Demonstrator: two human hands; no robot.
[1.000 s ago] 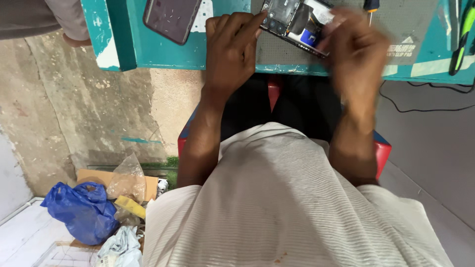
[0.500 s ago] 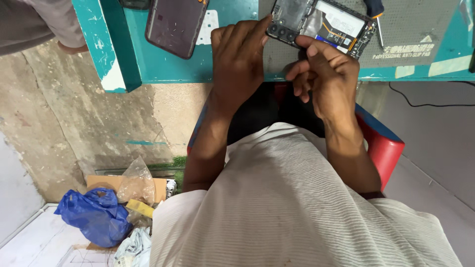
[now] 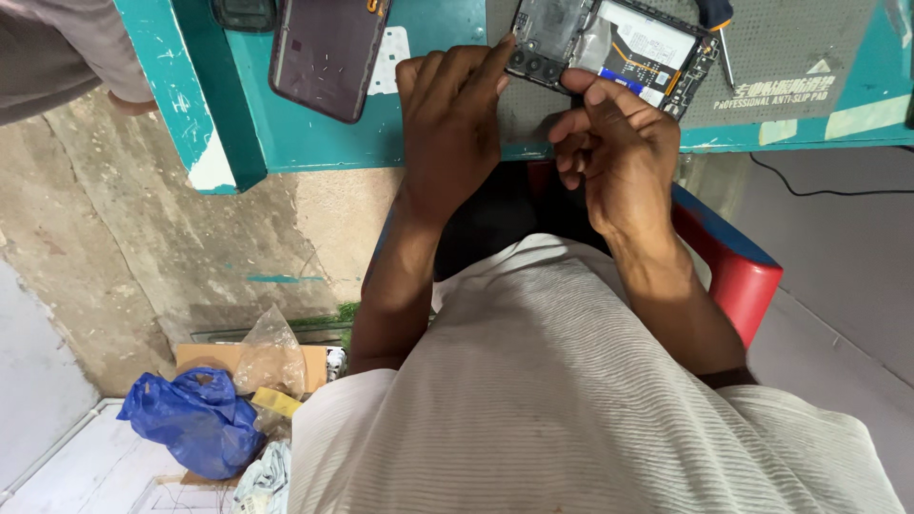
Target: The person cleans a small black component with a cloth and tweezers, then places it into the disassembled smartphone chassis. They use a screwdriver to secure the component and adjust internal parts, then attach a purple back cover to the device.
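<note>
left hand (image 3: 455,124) fingers press flat on the opened phone (image 3: 609,48) corner; right hand (image 3: 619,152) pinches its near edge, on grey mat (image 3: 809,57) on teal bench (image 3: 314,133).

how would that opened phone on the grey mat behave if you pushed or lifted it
The opened phone looks flat and thin, so it would probably slide rather than roll or tip, though the grey mat likely grips it. Its exposed board and parts suggest it is fragile. The left hand steadies its edge, the right hand touches it.
</note>
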